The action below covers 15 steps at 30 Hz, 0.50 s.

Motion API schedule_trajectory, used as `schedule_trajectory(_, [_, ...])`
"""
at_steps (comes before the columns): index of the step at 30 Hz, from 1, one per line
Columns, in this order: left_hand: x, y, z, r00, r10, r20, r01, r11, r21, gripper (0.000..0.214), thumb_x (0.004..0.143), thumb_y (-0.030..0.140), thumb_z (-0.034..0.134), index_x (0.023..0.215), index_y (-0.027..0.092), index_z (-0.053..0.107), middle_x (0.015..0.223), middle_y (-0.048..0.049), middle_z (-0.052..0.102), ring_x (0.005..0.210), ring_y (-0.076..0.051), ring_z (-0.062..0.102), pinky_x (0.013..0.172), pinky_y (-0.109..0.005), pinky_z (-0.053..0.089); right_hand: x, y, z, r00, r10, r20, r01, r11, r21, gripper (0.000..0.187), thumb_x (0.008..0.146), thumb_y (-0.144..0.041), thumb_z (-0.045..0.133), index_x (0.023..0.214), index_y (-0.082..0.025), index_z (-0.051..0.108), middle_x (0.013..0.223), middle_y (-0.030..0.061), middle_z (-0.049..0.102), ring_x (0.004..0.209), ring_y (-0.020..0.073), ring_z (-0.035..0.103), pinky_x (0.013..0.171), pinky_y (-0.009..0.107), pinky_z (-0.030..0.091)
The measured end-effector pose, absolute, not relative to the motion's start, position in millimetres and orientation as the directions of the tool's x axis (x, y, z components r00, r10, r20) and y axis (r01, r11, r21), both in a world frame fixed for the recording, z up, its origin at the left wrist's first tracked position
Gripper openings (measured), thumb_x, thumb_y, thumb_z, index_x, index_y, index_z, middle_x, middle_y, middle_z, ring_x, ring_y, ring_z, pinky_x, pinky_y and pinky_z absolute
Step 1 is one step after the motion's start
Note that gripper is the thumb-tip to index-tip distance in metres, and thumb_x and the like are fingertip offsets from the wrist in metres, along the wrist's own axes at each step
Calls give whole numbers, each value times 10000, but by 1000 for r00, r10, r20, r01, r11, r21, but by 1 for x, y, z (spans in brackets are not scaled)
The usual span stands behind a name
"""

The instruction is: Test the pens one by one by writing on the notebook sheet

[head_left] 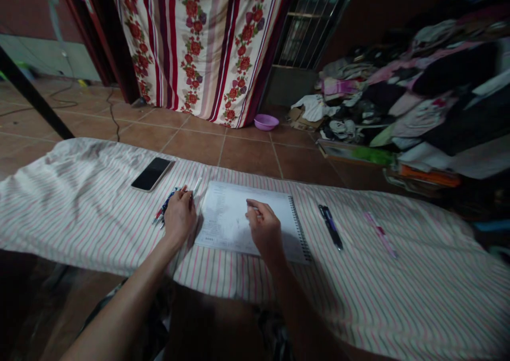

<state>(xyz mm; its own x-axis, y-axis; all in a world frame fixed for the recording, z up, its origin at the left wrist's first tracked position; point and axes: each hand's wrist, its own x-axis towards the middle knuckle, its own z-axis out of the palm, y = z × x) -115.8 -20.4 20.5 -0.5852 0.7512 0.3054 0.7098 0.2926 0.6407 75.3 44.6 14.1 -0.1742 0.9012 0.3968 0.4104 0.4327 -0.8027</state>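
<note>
My left hand (180,215) is closed at the left side of the notebook, its fingertips on a white pen (197,184) that sticks out past them. Several pens (161,210) lie bunched beside and partly under that hand. Over the spiral notebook (227,217), my right hand (265,228) hovers with loosely curled fingers; a small gap shows between thumb and index finger, and I see nothing held. The notebook has its wire binding on the right and some print along its left part.
A phone (152,174) lies on the striped cloth (247,281) at the left. Right of the notebook are dark pens (330,227) and a pink pen (381,234). Beyond the table are a flowered curtain (215,47), a pink basin (266,122) and heaped clothes (418,84).
</note>
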Motion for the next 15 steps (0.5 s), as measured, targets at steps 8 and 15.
schedule_trajectory(8, [-89, 2, 33, -609, 757, -235, -542, -181, 820, 103, 678, 73, 630, 625, 139, 571, 687, 17, 589, 606, -62, 560, 621, -176, 474, 79, 44, 14, -134, 970, 203, 296, 235, -926, 299, 769, -325, 480, 943, -151, 648, 933, 94, 673, 653, 150, 640, 532, 251, 497])
schedule_trajectory(15, [-58, 8, 39, -455, 816, -356, -756, -143, 638, 200, 777, -13, 515, 647, 118, 591, 723, -28, 635, 687, -69, 619, 739, -182, 520, 83, 42, 19, -203, 979, -38, 7, -37, -999, 333, 687, -333, 590, 954, -142, 644, 799, 80, 709, 618, 150, 636, 492, 232, 462])
